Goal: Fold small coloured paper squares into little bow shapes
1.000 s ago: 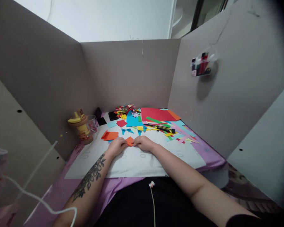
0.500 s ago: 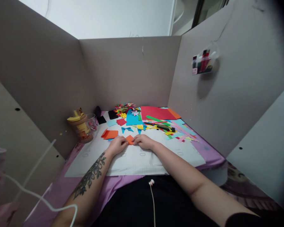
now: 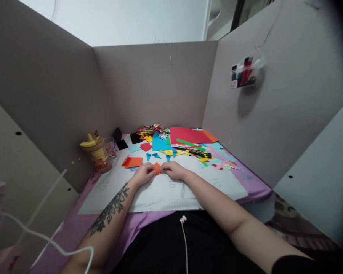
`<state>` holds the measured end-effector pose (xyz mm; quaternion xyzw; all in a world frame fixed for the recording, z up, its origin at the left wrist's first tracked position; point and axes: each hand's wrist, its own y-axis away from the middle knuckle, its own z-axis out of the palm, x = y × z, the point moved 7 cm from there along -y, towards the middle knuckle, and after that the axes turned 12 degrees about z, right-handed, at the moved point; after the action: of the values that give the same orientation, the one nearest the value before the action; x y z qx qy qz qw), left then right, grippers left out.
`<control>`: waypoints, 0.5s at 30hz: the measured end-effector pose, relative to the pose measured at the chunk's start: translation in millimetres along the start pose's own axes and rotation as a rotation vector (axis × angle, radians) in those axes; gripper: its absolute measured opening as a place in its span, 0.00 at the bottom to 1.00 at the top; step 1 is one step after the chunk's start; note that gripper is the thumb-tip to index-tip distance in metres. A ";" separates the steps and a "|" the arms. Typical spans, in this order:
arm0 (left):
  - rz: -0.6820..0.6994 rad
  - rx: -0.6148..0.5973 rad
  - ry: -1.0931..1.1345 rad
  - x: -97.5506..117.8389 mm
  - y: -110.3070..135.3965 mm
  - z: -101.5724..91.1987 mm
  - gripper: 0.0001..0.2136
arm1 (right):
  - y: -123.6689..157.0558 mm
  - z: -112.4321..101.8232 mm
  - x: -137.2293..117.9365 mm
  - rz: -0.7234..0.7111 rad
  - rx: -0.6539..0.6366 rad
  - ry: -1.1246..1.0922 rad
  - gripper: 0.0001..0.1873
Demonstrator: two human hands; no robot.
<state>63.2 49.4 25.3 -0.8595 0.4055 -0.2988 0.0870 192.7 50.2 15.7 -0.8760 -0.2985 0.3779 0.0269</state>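
A small orange piece of paper (image 3: 157,168) lies on the white sheet, partly covered by my fingers. My left hand (image 3: 144,173) pinches its left side, fingers closed. From the right, my right hand (image 3: 173,169) has its fingertips closed on the other edge. Just left of my left hand lies a stack of orange paper squares (image 3: 132,162), the top one with a raised fold. Beyond my hands are small blue folded paper pieces (image 3: 153,156) and a yellow one (image 3: 168,152).
At the back lie a heap of colourful folded stars (image 3: 153,131), a blue sheet (image 3: 161,142) and a red sheet (image 3: 185,136). A black-and-yellow cutter (image 3: 198,153) rests among paper strips (image 3: 221,156) on the right. A yellow-lidded cup (image 3: 96,154) stands left.
My hands have drawn slightly closer together on the orange paper, and less of it shows between them. The other things lie as before.
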 end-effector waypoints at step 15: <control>0.037 -0.031 -0.025 -1.6 4.0 -5.7 0.10 | 2.0 6.5 -10.3 -0.163 -0.020 0.119 0.19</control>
<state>56.5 48.5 27.6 -0.8566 0.4249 -0.2801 0.0844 183.8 41.8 17.2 -0.8700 -0.3702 0.3187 0.0665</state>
